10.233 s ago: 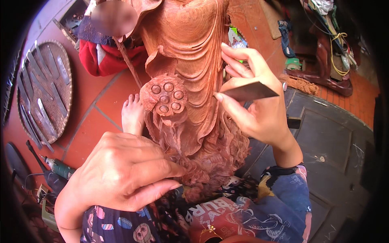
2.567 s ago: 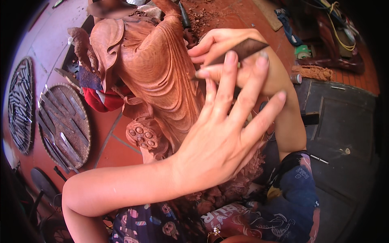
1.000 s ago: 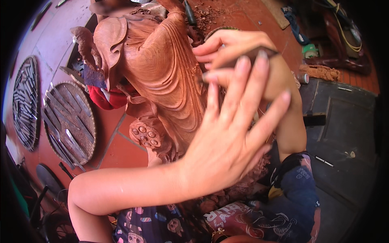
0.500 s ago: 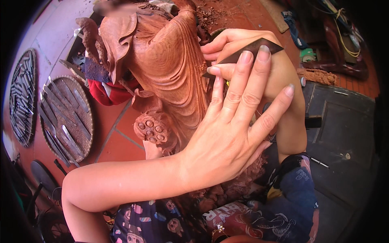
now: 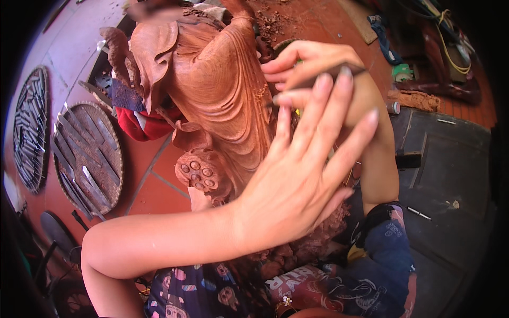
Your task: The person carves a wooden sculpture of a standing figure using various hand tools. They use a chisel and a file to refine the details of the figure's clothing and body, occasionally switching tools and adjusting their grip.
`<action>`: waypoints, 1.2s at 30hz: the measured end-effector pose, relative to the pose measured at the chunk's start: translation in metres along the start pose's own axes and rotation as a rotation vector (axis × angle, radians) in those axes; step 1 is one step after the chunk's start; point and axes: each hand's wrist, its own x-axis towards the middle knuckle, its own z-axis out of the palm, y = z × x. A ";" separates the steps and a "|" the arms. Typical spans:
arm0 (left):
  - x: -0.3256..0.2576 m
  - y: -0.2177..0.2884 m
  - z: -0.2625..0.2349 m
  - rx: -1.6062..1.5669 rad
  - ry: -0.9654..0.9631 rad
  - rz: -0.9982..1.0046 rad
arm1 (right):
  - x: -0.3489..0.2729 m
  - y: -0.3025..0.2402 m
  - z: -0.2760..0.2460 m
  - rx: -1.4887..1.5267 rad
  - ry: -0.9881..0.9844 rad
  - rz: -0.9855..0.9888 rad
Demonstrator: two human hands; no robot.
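Observation:
A carved reddish wooden statue [image 5: 212, 79] with flowing robe folds leans in front of me, a carved lotus pod [image 5: 195, 170] at its lower left. My right hand [image 5: 313, 55] is closed around a dark, flat scraper blade [image 5: 318, 78] at the statue's right side. Across from the lower left comes my left hand [image 5: 283, 185], its fingers stretched and spread. Two of its fingertips rest on the flat of the blade. Small wood shavings [image 5: 261, 94] cling to the robe near the blade's left end, which is partly hidden by fingers.
Two round woven trays hold tools on the left: chisels and blades in the nearer tray [image 5: 118, 185], many small ones in the farther tray [image 5: 45, 79]. Red cloth [image 5: 132, 124] lies beside the statue. A dark panel [image 5: 450, 175] with a pen [image 5: 419, 213] is at right.
The blade has tilted in my hands and is slightly blurred. My left fingers have shifted a little downward, while the statue has stayed almost in place.

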 end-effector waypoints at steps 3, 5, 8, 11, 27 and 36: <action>0.008 0.002 -0.003 0.098 0.023 -0.021 | 0.004 0.003 -0.008 0.043 -0.036 -0.017; 0.002 0.009 -0.001 0.075 -0.027 -0.036 | -0.001 0.004 -0.004 -0.069 -0.044 -0.075; 0.003 0.004 0.003 0.034 -0.032 -0.046 | -0.003 0.003 -0.007 -0.066 -0.072 -0.022; 0.015 0.004 0.002 0.159 0.068 -0.058 | 0.005 0.000 -0.009 0.105 0.006 0.181; 0.010 0.018 -0.004 0.227 0.655 0.348 | -0.036 -0.052 0.010 -0.054 0.137 0.072; -0.055 0.005 -0.071 0.600 0.649 0.148 | -0.022 -0.096 0.061 -0.237 0.005 0.030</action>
